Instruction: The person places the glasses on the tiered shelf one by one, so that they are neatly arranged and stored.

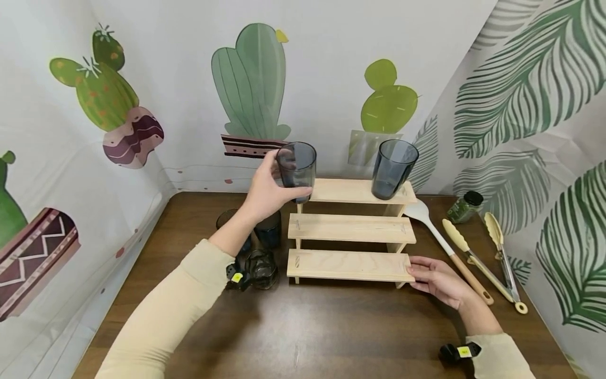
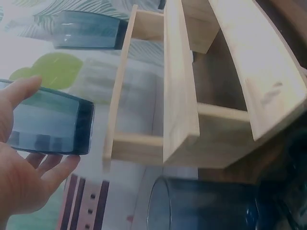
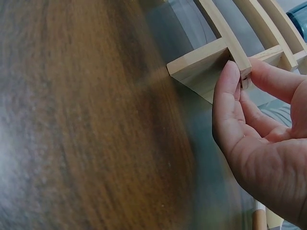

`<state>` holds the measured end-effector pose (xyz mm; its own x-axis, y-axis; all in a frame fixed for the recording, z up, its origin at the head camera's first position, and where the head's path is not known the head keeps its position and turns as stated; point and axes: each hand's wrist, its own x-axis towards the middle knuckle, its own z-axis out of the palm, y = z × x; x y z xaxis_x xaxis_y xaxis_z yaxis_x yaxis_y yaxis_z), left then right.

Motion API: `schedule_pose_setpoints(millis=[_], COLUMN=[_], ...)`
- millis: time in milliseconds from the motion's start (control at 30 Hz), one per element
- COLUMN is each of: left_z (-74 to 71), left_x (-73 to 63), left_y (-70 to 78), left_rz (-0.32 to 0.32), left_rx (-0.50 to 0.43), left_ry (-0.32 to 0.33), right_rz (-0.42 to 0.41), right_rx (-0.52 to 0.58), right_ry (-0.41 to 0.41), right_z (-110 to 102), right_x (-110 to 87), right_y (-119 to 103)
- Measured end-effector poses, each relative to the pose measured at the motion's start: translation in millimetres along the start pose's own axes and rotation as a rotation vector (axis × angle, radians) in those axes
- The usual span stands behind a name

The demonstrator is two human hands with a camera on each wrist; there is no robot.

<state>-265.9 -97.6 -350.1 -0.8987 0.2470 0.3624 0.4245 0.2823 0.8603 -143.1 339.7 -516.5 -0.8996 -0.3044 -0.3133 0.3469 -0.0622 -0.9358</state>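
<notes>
2 hands are at work around a 3-step pale wooden display rack [image 1: 350, 229], which stands on a dark brown table [image 1: 303, 331]. The left hand [image 1: 267, 187] is curled around a blue-grey glass tumbler [image 1: 297, 163], thumb on the near side and fingers reaching round behind. It holds the glass upright by the left end of the top step, the base apart from the wood in the left wrist view. The right hand [image 1: 437, 281] pinches the right end of the lowest, nearest step between thumb and fingers. A 2nd matching tumbler [image 1: 395, 168] stands on the right end of the top step.

Left of the rack, 2 more dark tumblers [image 1: 269, 231] are partly hidden by the left arm; nearer lies a dark, glossy object [image 1: 262, 268] whose kind I cannot tell. To the right are a white utensil with a wooden grip [image 1: 440, 238], spread tongs with yellow tips [image 1: 494, 229] and, farther back, a black-lidded green jar [image 1: 465, 207], tilted on its side. Yellow tags [image 1: 238, 277] on the 2 black wrist devices bear marks too small to read; I cannot make out any brand.
</notes>
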Motion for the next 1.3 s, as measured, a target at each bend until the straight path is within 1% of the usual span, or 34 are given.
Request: schedule_pose_setpoints(millis=[100,267,467,600,667,800,933,1133,1300], left_z=[12.6,29.6,43.9,52.2,55.3,58.8,60.1,59.1,51.8], left_x=[8.1,17.8,25.5,31.2,33.6,36.5,38.0,38.8,36.2], left_y=[-0.2,1.5,4.3,5.4,5.7,6.4,7.9,10.5,12.3], left_rz=[0.003,-0.028,-0.064,-0.071,-0.077,-0.096,-0.104,-0.112,-0.122], left_rx=[-0.020,-0.039,-0.034,-0.013,0.015,0.055,0.074,0.070,0.046], left_ry=[-0.014,-0.031,-0.055,-0.068,-0.068,-0.062,-0.063,-0.098,-0.097], right_rz=[0.001,0.000,0.008,0.004,0.005,0.005,0.002,0.003,0.009], right_rx=[-0.001,-0.002,0.001,0.002,0.006,0.018,0.015,0.009,0.017], right_ry=[0.001,0.000,0.000,0.004,0.000,-0.014,-0.006,0.010,0.012], right_z=[0.4,0.5,0.3,-0.4,-0.8,-0.3,0.5,0.9,-0.9], right_x=[-0.5,-0.7,-1.0,-1.4,-1.4,-1.0,-0.7,-1.0,-0.6], right_y=[-0.1,-1.0,-2.1,-1.6,-0.5,1.7,2.0,0.8,1.8])
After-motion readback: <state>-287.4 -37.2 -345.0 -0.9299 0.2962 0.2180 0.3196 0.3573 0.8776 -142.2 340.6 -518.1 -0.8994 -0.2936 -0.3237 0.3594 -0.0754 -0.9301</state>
